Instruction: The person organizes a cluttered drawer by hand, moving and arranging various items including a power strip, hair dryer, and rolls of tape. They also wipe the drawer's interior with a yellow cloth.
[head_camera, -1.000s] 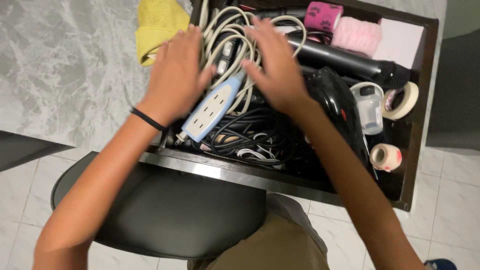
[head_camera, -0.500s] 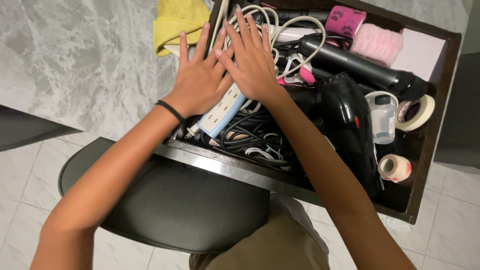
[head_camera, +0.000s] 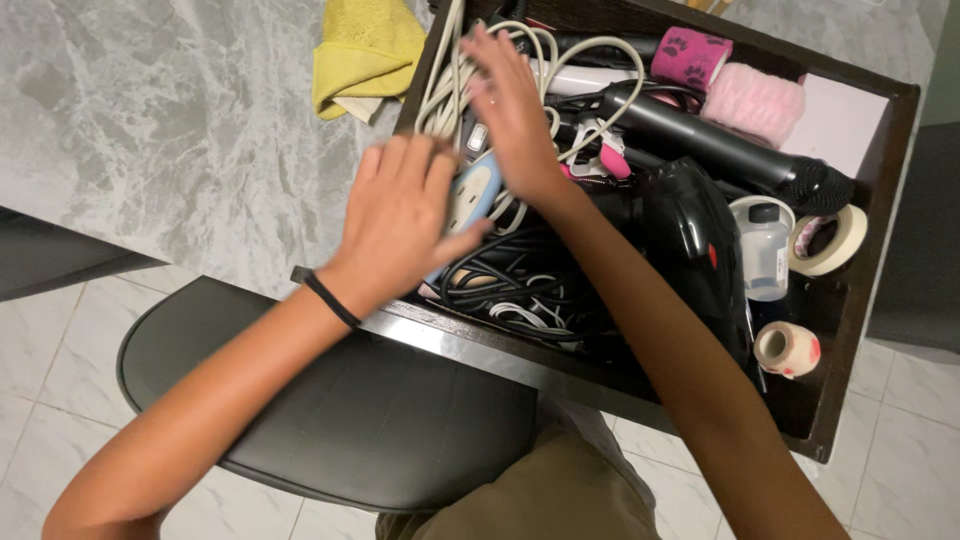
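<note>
A dark stool (head_camera: 330, 410) stands nearest, below the open drawer (head_camera: 850, 330). The left hand (head_camera: 400, 220) lies flat, fingers released, over the blue-and-white power strip (head_camera: 472, 192) at the drawer's left side. Just beyond, the right hand (head_camera: 515, 115) presses open-fingered on the white cords (head_camera: 450, 90). A black hair dryer (head_camera: 690, 240) lies right of them. A yellow cloth (head_camera: 365, 50) rests farthest, on the floor.

Power strip (head_camera: 475, 190) mostly under hands
</note>
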